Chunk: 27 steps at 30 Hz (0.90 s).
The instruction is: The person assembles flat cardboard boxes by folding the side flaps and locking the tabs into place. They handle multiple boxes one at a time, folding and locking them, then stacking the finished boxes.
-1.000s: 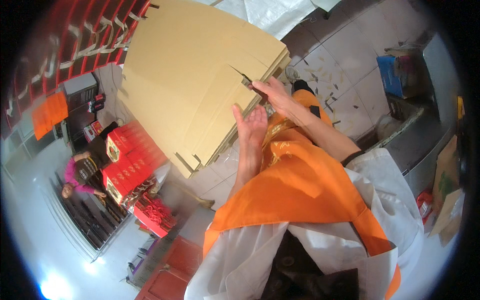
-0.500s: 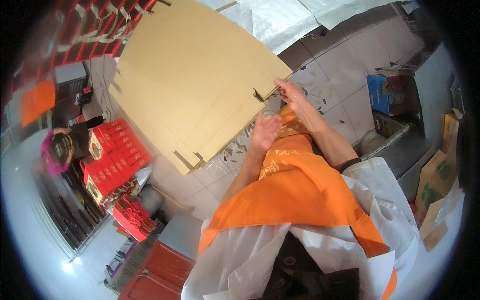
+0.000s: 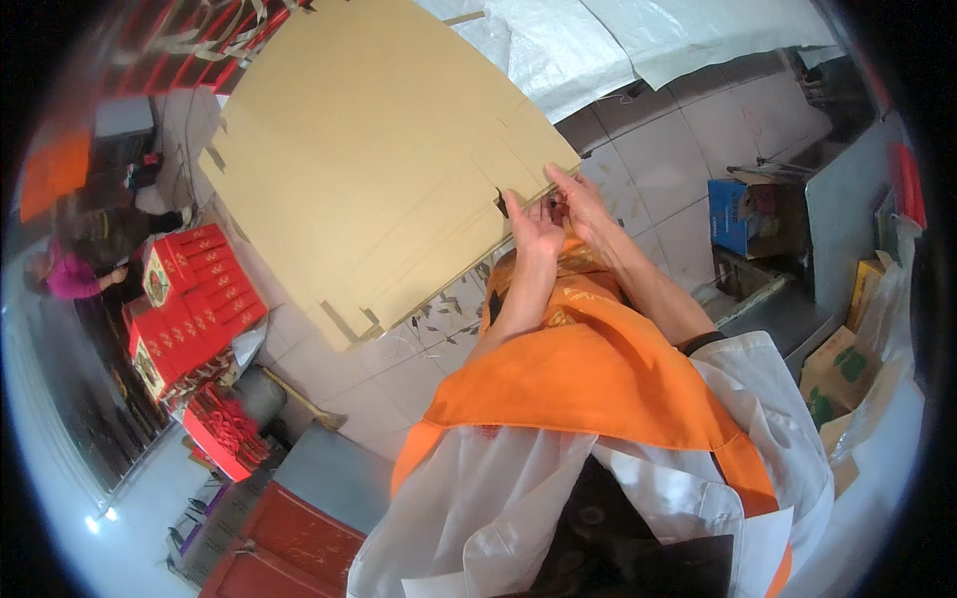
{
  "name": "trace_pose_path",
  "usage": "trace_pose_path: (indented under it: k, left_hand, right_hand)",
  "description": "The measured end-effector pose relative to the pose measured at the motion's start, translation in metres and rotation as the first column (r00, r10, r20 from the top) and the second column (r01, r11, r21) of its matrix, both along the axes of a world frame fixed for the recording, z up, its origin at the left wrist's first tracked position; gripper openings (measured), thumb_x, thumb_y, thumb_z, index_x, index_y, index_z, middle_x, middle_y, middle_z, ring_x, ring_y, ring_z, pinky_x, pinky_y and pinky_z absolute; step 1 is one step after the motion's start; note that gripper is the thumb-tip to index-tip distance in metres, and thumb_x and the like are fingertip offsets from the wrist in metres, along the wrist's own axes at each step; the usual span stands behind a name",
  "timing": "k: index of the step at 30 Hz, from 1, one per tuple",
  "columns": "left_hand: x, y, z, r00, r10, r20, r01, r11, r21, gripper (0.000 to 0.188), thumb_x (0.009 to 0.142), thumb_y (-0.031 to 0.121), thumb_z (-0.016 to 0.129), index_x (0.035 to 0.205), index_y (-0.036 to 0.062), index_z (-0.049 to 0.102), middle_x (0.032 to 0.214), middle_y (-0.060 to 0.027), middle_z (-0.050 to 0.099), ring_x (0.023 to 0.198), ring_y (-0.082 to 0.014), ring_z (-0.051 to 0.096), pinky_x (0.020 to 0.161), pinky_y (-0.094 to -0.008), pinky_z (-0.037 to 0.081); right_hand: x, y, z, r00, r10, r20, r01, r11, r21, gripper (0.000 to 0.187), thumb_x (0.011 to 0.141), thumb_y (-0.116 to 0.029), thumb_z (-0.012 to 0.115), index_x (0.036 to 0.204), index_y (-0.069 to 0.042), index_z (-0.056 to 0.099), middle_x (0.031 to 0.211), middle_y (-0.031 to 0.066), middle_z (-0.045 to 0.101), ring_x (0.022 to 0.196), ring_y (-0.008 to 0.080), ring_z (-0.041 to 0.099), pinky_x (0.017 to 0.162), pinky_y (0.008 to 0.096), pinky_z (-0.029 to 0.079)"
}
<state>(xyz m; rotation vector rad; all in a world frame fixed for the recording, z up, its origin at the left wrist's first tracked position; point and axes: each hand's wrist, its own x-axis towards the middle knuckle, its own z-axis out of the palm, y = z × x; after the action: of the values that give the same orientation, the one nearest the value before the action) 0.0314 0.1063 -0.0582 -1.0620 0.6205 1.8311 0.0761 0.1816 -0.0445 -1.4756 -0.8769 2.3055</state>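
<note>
A large tan cardboard sheet [image 3: 369,149], with slots cut along its edges, lies flat in front of me. My right hand [image 3: 588,207] holds its near right corner, thumb on top and fingers curled below the edge. Close beside it, my left hand [image 3: 536,231] is at the same edge by a dark slot, its thumb over the cardboard and its fingers bent at the rim. Parts of both hands' fingers are hidden under or behind the edge. What the sheet rests on is covered by it.
Red printed boxes [image 3: 199,299] are stacked at the left, near another person [image 3: 85,264]. A broom [image 3: 309,399] lies on the tiled floor, where dark scraps are scattered. White sheeting [image 3: 598,50] spreads at the far side. A blue carton [image 3: 733,214] stands to the right.
My left hand has moved from just off the edge up onto the cardboard beside my right hand. The right hand keeps its corner. The person at the left has shifted, and my view has turned slightly.
</note>
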Motion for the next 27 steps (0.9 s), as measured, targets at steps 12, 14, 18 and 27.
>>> trace_pose_path:
  k: [12,14,18,27]
  left_hand:
    - [0.0,0.0,-0.027,0.999,-0.041,-0.035,0.037,0.994,-0.105,0.056,0.067,0.053,0.065,0.097,0.008,0.05,0.083,0.0026,0.043,0.073,-0.0114,0.038,0.074,-0.0259,0.033]
    - [-0.002,-0.001,-0.02,0.997,-0.059,-0.052,0.051,0.988,-0.145,0.056,0.067,0.053,0.065,0.095,0.0074,0.049,0.081,0.0029,0.043,0.071,-0.0102,0.038,0.071,-0.0244,0.033]
    - [-0.005,0.0,-0.01,0.998,-0.068,0.01,0.069,0.993,-0.092,0.057,0.066,0.054,0.065,0.091,0.0065,0.048,0.076,0.0021,0.043,0.067,-0.0096,0.038,0.069,-0.0225,0.033]
    - [-0.007,0.001,-0.002,0.998,-0.066,-0.018,0.064,0.994,-0.094,0.057,0.068,0.056,0.062,0.089,0.0054,0.045,0.066,-0.0011,0.042,0.065,-0.0131,0.04,0.066,-0.0239,0.037]
  right_hand:
    - [0.008,0.007,-0.01,0.986,0.141,0.087,-0.151,0.981,0.125,0.042,0.075,-0.035,0.065,0.1,-0.005,0.05,0.087,0.0031,0.051,0.079,0.0115,0.046,0.07,0.0268,0.039]
    - [0.007,0.009,-0.018,0.973,0.162,0.164,-0.183,0.976,0.122,0.042,0.076,-0.035,0.064,0.1,-0.004,0.05,0.089,0.0034,0.052,0.079,0.0116,0.047,0.068,0.0258,0.04]
    - [0.008,0.007,-0.024,0.997,0.081,-0.011,-0.081,0.997,-0.013,0.038,0.078,-0.026,0.062,0.103,0.0,0.049,0.088,0.0059,0.055,0.071,0.0127,0.051,0.062,0.0277,0.044]
    - [-0.004,-0.016,-0.015,0.935,-0.234,-0.265,0.118,0.913,-0.391,0.025,0.078,-0.019,0.063,0.094,-0.003,0.051,0.075,0.0,0.053,0.059,0.0077,0.049,0.052,0.0195,0.043]
